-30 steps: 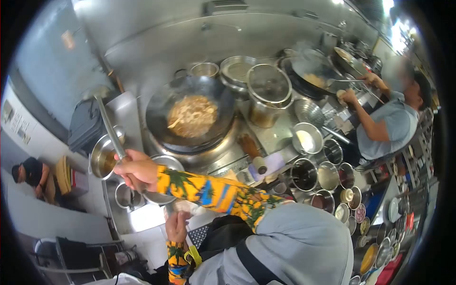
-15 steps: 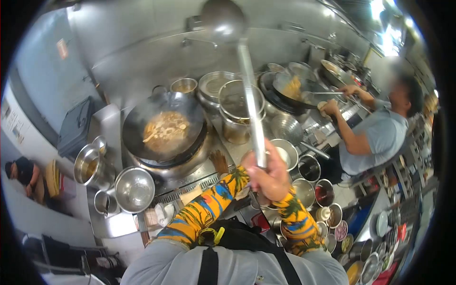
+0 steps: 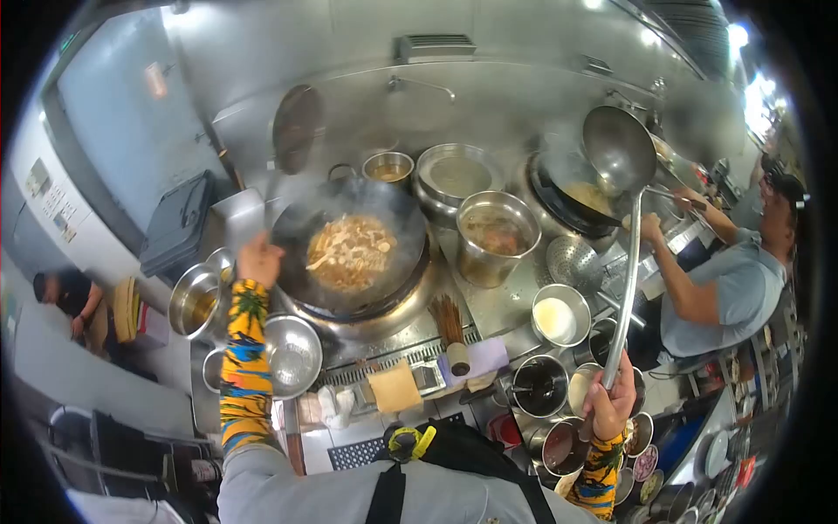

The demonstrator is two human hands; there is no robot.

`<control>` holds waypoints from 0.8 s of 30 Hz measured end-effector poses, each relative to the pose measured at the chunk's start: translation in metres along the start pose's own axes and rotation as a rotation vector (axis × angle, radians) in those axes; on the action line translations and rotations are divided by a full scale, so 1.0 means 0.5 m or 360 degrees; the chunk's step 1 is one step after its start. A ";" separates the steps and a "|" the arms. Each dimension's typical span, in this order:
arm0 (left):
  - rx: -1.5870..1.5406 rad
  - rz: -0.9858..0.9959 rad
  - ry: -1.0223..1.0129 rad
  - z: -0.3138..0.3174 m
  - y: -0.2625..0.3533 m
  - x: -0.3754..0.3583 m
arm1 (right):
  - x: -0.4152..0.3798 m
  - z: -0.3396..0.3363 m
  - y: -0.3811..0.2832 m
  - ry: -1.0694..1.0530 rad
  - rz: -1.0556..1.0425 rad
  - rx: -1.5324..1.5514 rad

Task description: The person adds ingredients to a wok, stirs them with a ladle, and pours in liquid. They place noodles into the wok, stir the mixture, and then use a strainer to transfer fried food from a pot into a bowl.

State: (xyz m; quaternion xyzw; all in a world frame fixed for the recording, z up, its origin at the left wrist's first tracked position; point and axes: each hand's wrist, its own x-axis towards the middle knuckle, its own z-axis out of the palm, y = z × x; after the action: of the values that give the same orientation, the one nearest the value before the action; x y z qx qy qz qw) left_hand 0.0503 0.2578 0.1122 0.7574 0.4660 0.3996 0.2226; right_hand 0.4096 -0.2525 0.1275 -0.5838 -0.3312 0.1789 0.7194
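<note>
Wok [image 3: 292, 229] looks mid-cook; right hand [image 3: 611, 402] fingers wrap a ladle [image 3: 633, 253], left hand [image 3: 260, 260] a blurry tool [image 3: 297, 131]; next calls for steadiness imo.

Bright lamps [image 3: 738, 37] glare white at upper right; the steel wall [image 3: 332, 44] reflects a soft sheen. The left hand [image 3: 259, 260] is blurred; fisheye distortion curves everything toward 4 black corners.

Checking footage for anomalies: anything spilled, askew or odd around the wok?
Nothing spilled or damaged stands out; the food sits inside the wok. Slightly untidy: a crumpled white item left of the flat tan cloth, on the wok's near side. The tool in the left hand is blurred, so its condition can't be judged.
</note>
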 end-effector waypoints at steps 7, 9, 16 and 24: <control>0.1627 -0.0279 -0.0812 0.077 -0.565 0.300 | 0.030 0.097 -0.076 0.0016 0.0262 -0.0123; 0.1315 -0.0284 -0.0589 0.058 -0.477 0.241 | 0.051 0.113 -0.072 -0.0104 0.0290 -0.0258; 0.0084 0.0183 -0.0012 -0.013 -0.506 0.199 | 0.202 0.115 0.021 -0.0604 0.0125 -0.2225; -0.1013 -0.0512 -0.0215 -0.143 -0.033 -0.144 | 0.358 0.195 0.095 -0.0864 0.0104 -0.2826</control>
State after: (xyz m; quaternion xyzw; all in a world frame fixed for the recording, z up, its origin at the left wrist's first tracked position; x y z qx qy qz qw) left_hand -0.0341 0.1994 0.1137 0.5919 0.4158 0.4334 0.5376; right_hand 0.4770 -0.0546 0.1396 -0.8676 -0.4872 0.0106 -0.0987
